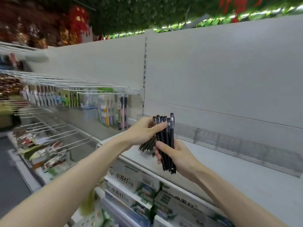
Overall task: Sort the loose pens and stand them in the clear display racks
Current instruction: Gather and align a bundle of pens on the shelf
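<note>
Standing at a white shop shelf (229, 169), a person has both bare hands raised in front of it, each closed around black pens. The right hand (174, 155) grips an upright bundle of black capped pens (166, 145), fingers wrapped round the lower half of the barrels, caps pointing up and the butt ends sticking out below the palm. One pen in that bundle stands a little taller than its neighbours, on the side farthest from the left hand. The left hand (144, 131) comes in over the top of the same bundle, its thumb pressed against the caps, and underneath its palm it clenches a second clutch of black pens (147, 145) that slant downward, their ends fanned out just above the shelf's front edge. The two bundles touch or nearly touch where the hands meet; I cannot tell which.

Behind the hands, toward the back of the shelf, a long clear display rack (246, 148) lies along the white back panel (221, 71); I can see no pens in it. Beyond the shelf's left end, white wire hooks (57, 82) carry hanging packs, toothbrushes (106, 112) among them, though that area is blurred. Below the shelf's front edge sit printed cartons with green and white labels (131, 182).
</note>
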Tool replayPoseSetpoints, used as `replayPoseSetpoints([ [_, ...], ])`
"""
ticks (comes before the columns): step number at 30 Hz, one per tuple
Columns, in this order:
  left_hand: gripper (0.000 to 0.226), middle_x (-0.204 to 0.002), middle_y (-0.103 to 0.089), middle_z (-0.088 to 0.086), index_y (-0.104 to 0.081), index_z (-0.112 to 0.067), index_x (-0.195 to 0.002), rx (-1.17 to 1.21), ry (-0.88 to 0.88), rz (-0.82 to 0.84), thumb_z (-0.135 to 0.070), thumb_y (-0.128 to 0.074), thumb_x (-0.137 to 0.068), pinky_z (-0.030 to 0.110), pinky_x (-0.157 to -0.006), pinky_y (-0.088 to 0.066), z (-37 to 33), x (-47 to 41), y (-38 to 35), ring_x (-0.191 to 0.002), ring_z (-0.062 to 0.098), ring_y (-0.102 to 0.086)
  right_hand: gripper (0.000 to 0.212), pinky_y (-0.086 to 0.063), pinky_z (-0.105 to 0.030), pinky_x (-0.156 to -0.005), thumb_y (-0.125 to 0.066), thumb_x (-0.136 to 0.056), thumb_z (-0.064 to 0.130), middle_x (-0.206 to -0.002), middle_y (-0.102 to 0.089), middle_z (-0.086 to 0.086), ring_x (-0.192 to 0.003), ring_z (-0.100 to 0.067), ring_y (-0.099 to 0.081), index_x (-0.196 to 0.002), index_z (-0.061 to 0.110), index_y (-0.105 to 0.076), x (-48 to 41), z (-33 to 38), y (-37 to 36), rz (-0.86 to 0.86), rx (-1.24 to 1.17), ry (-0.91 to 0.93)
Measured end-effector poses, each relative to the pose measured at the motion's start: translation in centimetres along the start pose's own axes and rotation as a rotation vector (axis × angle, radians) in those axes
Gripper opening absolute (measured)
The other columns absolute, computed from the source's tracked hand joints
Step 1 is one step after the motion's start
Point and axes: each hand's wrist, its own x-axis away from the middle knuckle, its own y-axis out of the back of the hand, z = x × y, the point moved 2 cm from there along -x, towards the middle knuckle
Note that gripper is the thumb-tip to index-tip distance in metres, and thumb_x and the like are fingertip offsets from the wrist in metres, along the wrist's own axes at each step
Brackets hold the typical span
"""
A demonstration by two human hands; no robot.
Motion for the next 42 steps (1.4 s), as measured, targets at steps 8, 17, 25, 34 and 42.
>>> replayPoseSetpoints([
  [8, 0.035, -0.048, -0.047, -0.024, -0.044, -0.024, -0.066, -0.152, -0.090, 0.104, -0.019, -0.041, -0.101, 0.004, -0.055, -0.036, 5.0, -7.4, 3.0, -0.049, -0.016, -0.048, 0.043, -0.050, -0.048, -0.092, -0.052, -0.092, 0.047, -0.099, -0.069, -0.018, -0.093, -0.030, -0.067, -0.099, 0.006, -0.062, -8.2, -2.3, 0.5, -0.145, 0.389, -0.151],
  [17, 0.061, -0.119, -0.058, 0.004, -0.058, -0.014, -0.116, -0.484, -0.165, 0.350, -0.057, -0.021, -0.095, 0.038, -0.105, -0.028, 12.3, -12.5, 2.3, -0.116, 0.020, -0.048, 0.055, 0.005, -0.040, -0.115, -0.027, -0.095, 0.058, -0.158, -0.004, 0.004, -0.145, -0.014, 0.006, -0.141, 0.027, -0.034, -9.9, -5.3, 1.6, -0.377, 1.104, -0.433],
  [25, 0.072, -0.155, -0.023, -0.002, -0.022, -0.023, -0.149, -0.487, -0.108, 0.418, -0.066, -0.026, -0.091, 0.044, -0.117, -0.012, 16.2, -13.0, 4.1, -0.143, 0.014, -0.017, 0.080, 0.001, -0.040, -0.118, -0.021, -0.090, 0.068, -0.160, 0.009, 0.001, -0.147, -0.015, 0.008, -0.152, 0.024, 0.004, -10.3, -6.2, 1.2, -0.508, 1.053, -0.635],
  [34, 0.073, -0.159, 0.007, -0.010, 0.000, -0.035, -0.150, -0.573, -0.160, 0.598, -0.069, -0.015, -0.088, 0.046, -0.117, 0.003, 17.6, -11.0, 3.6, -0.145, 0.011, 0.011, 0.061, -0.007, -0.042, -0.119, -0.025, -0.093, 0.063, -0.159, -0.013, 0.007, -0.146, -0.014, -0.010, -0.148, 0.039, -0.019, -10.2, -5.9, 0.3, -0.539, 1.126, -0.613],
  [42, 0.073, -0.160, -0.003, -0.005, -0.011, -0.027, -0.152, -0.538, -0.172, 0.581, -0.066, -0.020, -0.090, 0.045, -0.118, -0.004, 17.2, -11.8, 3.6, -0.146, 0.013, 0.000, 0.059, -0.006, -0.042, -0.118, -0.028, -0.093, 0.061, -0.158, -0.016, 0.008, -0.146, -0.013, -0.010, -0.147, 0.037, -0.027, -10.3, -5.0, 0.1, -0.565, 1.112, -0.619],
])
